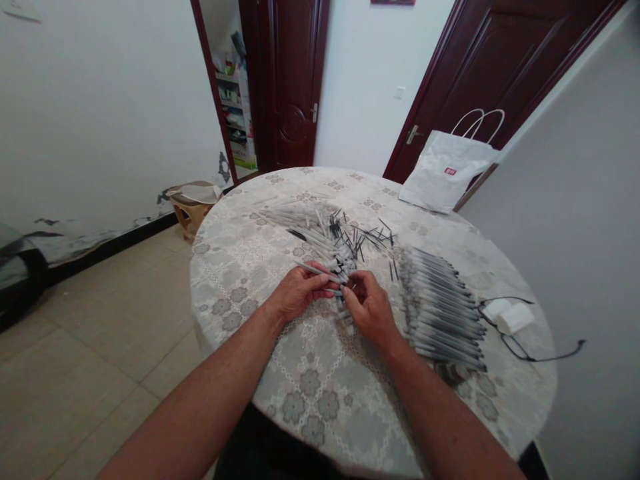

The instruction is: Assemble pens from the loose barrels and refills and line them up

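Observation:
My left hand (pixel 300 292) is closed round a slim grey-white pen barrel (pixel 311 268), which points up and to the left. My right hand (pixel 369 305) pinches at the barrel's near end, its fingertips close to the left ones. What it holds there is too small to make out. Just beyond both hands lies a loose pile of pale pen barrels (pixel 295 217). Thin dark sticks like pen refills (pixel 363 240) are scattered to the right of that pile. Beside my right forearm, many grey pens with dark ends (pixel 440 307) lie stacked side by side.
A round table with a patterned cloth (pixel 230 267) bears everything. Black-framed glasses (pixel 520 357) and a small white object (pixel 515 319) lie at its right edge. A white paper bag (pixel 445 167) stands at the back right. A stool (pixel 193 200) stands beyond the table's left side.

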The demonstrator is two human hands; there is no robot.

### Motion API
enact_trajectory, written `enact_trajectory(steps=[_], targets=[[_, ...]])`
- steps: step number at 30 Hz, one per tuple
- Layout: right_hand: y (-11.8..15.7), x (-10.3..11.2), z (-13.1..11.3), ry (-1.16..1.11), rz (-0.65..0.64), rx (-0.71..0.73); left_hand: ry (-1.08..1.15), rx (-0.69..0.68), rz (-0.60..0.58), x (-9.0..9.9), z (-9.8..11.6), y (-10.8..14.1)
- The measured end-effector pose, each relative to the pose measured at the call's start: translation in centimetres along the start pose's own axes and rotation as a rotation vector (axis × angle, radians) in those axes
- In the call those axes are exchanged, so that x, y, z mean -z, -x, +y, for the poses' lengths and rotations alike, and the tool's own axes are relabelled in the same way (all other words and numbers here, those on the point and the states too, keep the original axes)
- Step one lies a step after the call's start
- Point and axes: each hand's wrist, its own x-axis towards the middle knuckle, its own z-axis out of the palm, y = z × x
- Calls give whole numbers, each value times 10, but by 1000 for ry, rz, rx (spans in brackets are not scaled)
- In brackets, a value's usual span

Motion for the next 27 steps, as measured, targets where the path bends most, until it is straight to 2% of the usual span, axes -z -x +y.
enact_trajectory(steps=[6,11,15,21,27], targets=[[-1,-1,0,94,-26,73,-21,11,-14,1,-1,0],[-1,-1,1,119,-65,43,-23,29,-13,1,-1,0],[-1,0,1,77,-34,38,-14,17,-14,1,-1,0],[-2,1,-2,124,-15,112,-28,2,-16,1,0,0],[-3,-1,-2,112,-72,47,-48,24,-1,0,1,-1]])
